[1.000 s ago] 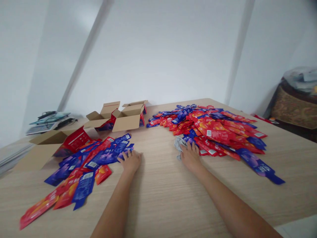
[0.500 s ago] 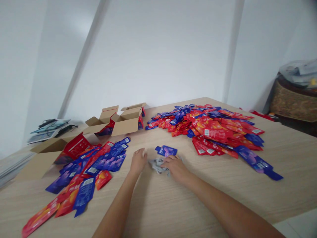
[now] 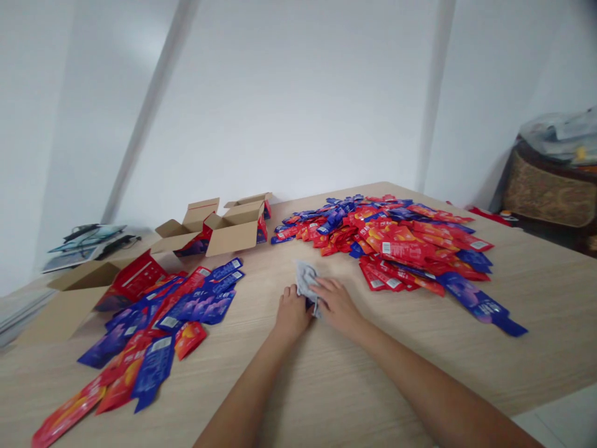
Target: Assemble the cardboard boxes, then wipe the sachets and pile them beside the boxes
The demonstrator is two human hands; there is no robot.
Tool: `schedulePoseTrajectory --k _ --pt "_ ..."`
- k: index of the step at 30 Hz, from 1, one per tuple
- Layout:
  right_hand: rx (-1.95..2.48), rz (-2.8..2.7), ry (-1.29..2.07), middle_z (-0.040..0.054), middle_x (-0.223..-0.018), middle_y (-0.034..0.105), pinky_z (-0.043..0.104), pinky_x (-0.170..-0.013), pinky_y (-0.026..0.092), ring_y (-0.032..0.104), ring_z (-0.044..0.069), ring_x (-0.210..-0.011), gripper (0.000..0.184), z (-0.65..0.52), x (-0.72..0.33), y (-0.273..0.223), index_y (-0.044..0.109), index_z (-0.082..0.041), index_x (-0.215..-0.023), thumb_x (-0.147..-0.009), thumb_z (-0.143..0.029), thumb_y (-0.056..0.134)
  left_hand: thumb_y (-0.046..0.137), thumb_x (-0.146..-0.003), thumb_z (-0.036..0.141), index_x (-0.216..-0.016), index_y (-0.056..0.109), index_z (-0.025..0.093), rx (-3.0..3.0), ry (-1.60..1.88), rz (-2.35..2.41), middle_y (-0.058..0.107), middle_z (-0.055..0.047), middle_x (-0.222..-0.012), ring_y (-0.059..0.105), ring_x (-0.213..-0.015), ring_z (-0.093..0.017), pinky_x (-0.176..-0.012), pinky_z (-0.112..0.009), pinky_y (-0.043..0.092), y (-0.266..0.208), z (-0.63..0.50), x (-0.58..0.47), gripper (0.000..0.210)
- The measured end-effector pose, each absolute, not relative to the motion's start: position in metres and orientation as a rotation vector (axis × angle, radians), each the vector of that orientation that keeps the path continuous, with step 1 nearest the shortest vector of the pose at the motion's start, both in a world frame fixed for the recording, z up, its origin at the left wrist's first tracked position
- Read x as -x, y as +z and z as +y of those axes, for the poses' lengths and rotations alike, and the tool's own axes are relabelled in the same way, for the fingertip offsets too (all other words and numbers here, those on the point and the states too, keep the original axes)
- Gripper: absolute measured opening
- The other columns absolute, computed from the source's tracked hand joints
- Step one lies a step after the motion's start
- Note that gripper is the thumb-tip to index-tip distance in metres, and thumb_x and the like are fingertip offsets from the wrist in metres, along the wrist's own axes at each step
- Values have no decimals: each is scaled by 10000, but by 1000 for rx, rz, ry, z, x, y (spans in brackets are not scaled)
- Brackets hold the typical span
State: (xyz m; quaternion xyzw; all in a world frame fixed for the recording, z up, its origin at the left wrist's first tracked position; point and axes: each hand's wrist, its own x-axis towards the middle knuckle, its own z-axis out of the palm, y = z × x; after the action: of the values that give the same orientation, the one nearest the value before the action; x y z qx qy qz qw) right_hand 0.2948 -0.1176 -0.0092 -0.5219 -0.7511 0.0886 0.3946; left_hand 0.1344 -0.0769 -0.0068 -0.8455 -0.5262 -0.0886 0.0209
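Observation:
Near the middle of the table, my right hand (image 3: 339, 306) is closed on a crumpled grey cloth (image 3: 305, 279), part of which sticks up beyond the fingers. My left hand (image 3: 291, 313) is close beside it, its fingers curled in. A small dark blue bit of a pouch (image 3: 309, 303) shows between the two hands, against the cloth; the rest of that pouch is covered by hands and cloth. To the left lies a spread of red and blue spouted pouches (image 3: 200, 306). A larger heap of the same pouches (image 3: 387, 233) is on the right.
Open cardboard boxes stand at the left: a near one (image 3: 60, 314) with its flap out, and others (image 3: 233, 236) farther back. Flat items with cords (image 3: 86, 246) lie at the far left. One blue pouch (image 3: 482, 305) juts from the heap towards the right. A patterned chair (image 3: 550, 186) stands beyond the table.
My left hand has moved right to the blue pouch that lay in the open. The cloth, under my right hand before, is now lifted and bunched against the pouch.

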Motion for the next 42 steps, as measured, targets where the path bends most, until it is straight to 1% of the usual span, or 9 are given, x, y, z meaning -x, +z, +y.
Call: schedulePoseTrajectory --k 4,9,15,20,25,30,33,37,42 --pt "1487 -2205 232 50 -1380 456 408 -1027 207 289 214 -1300 446 -117 -280 -21 527 -199 -1249 -828 -155 388 508 -828 321 -1019 635 134 2549 -256 -1580 498 -144 -1171 414 -1101 -273 -915 -380 374 -10 -94 -142 295" --pt "1775 -2113 141 52 -1429 390 420 -1003 221 283 230 -1298 508 -104 -301 -20 470 -183 -1306 -811 -127 372 519 -832 389 -1058 594 112 2493 -305 -1619 529 -143 -1070 453 -1043 -268 -863 -377 408 -9 -97 -150 365" --pt "1998 -1926 12 106 -1361 468 433 -969 265 367 293 -1209 495 -93 -324 -23 503 -159 -1281 -788 -149 456 487 -851 374 -1177 505 74 2583 -524 -1625 515 -162 -1182 454 -1121 -256 -962 -375 361 -22 -96 -142 444" --pt "1789 -1966 82 94 -1272 557 380 -961 328 436 258 -1150 505 -90 -322 -30 569 -163 -1226 -746 -75 441 496 -839 354 -1333 347 101 2721 -656 -1459 482 -153 -1288 429 -1183 -241 -994 -376 338 -28 -90 -144 575" --pt "1459 -1792 265 55 -1113 652 343 -946 393 534 193 -1056 506 -84 -322 -36 655 -199 -1097 -702 -43 379 430 -866 292 -1235 481 138 2678 -730 -1473 570 -146 -1183 500 -1086 -257 -933 -413 377 -22 -85 -150 403" --pt "1243 -1557 232 75 -1155 615 404 -976 383 521 208 -1093 456 -91 -318 -28 622 -194 -1136 -762 -113 374 312 -914 336 -1084 560 173 2706 -1332 -1859 665 -89 -940 619 -842 -193 -794 -335 464 -20 -76 -140 342" --pt "1163 -1781 199 83 -1238 561 398 -1020 336 455 201 -1175 462 -104 -299 -26 576 -191 -1202 -794 -122 370 465 -832 291 -989 584 149 2714 -1718 -2073 675 -65 -841 632 -762 -182 -743 -317 488 -27 -67 -134 243" --pt "1254 -2163 217 71 -1401 423 401 -1066 242 319 190 -1302 550 -114 -274 -31 430 -180 -1341 -799 -111 363 569 -635 85 -854 616 132 2954 -1950 -1858 684 -71 -888 623 -870 -185 -832 -304 470 -34 -57 -130 229" --pt "1630 -2267 105 58 -1431 386 397 -1038 233 281 197 -1321 573 -101 -285 -27 426 -185 -1344 -791 -65 337 570 -656 115 -988 553 133 3160 -2120 -2193 645 -2 -693 576 -473 -112 -496 -245 473 -33 -60 -132 333"
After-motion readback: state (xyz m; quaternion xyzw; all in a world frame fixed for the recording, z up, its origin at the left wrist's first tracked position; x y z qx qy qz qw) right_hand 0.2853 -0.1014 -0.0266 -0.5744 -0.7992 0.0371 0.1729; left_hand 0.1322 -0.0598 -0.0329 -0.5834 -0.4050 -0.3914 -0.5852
